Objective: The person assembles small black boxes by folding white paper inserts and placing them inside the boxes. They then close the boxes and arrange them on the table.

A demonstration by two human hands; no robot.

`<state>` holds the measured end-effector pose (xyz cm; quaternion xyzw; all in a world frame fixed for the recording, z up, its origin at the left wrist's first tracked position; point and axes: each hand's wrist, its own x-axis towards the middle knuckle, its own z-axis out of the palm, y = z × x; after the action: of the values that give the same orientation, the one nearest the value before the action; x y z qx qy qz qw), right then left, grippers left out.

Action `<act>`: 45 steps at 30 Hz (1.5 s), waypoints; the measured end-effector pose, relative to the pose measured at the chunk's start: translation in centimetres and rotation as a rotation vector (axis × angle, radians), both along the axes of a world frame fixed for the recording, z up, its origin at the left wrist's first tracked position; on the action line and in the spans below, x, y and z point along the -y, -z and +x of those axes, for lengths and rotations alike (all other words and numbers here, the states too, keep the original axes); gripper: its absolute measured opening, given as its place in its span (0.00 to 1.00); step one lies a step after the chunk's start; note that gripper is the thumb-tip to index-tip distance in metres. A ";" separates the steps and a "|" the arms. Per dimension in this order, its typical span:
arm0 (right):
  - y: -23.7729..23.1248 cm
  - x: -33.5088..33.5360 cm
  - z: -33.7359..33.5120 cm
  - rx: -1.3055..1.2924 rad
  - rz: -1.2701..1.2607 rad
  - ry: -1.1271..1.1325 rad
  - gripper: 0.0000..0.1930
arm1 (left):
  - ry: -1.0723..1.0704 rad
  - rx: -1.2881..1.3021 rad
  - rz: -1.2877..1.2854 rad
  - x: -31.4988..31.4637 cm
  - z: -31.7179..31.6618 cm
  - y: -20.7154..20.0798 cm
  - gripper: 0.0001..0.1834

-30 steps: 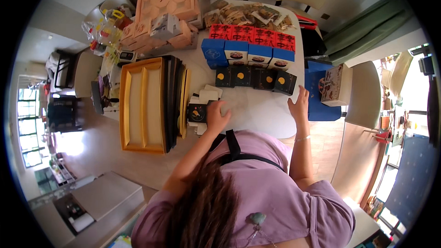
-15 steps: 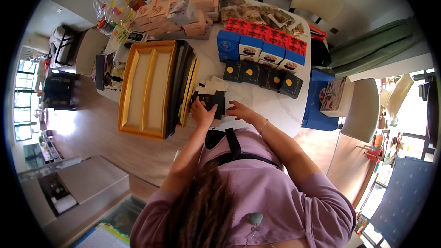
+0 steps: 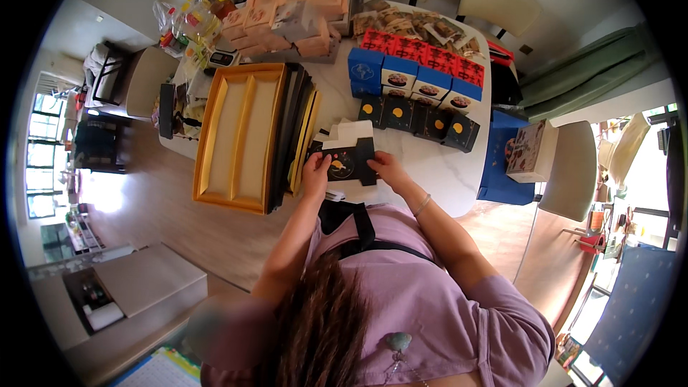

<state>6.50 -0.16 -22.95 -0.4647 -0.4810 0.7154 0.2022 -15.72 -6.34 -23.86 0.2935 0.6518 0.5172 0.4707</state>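
Between my hands is an unfolded black carton (image 3: 344, 165) with a yellow and red print, its flaps spread out. My left hand (image 3: 316, 173) pinches its left end, and my right hand (image 3: 385, 168) grips the right end. White inner flaps (image 3: 354, 130) show just beyond it. Farther right, a row of small black boxes (image 3: 418, 123), each with a yellow round mark, stands in front of blue and white boxes (image 3: 431, 89). To the left of my left hand, a gold-rimmed tray with two long compartments (image 3: 252, 140) leans with several dark and gold trays behind it.
Pink boxes (image 3: 297, 25) are piled at the back left, beside plastic bottles (image 3: 197, 21). Red packets (image 3: 423, 53) and small clear bags (image 3: 416, 23) lie at the back. A blue bag (image 3: 494, 165) and a white carton (image 3: 527, 154) rest on a chair at the right.
My right hand has closed on the carton's right end, where it was apart from it before. The carton now lies spread between both hands. The whole view has shifted slightly.
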 end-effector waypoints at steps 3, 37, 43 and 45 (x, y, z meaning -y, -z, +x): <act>-3.9 0.6 0.5 -0.143 0.068 0.342 0.15 | 0.030 0.323 0.026 -0.9 2.3 -6.5 0.23; -22.5 4.4 9.3 -0.565 -0.010 0.554 0.16 | 0.644 -0.345 0.798 -1.3 11.5 -23.2 0.28; -21.7 4.4 9.0 -0.498 -0.031 0.544 0.15 | 0.684 -0.389 0.744 -1.1 10.8 -23.9 0.16; -21.5 4.3 9.1 -0.469 -0.035 0.535 0.14 | 0.685 -0.225 0.643 -1.0 10.6 -23.6 0.16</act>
<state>15.63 -4.45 -1.41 -0.4007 -0.2702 0.7324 0.4795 -5.08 -5.38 -0.26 0.6760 0.3716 0.4728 0.4260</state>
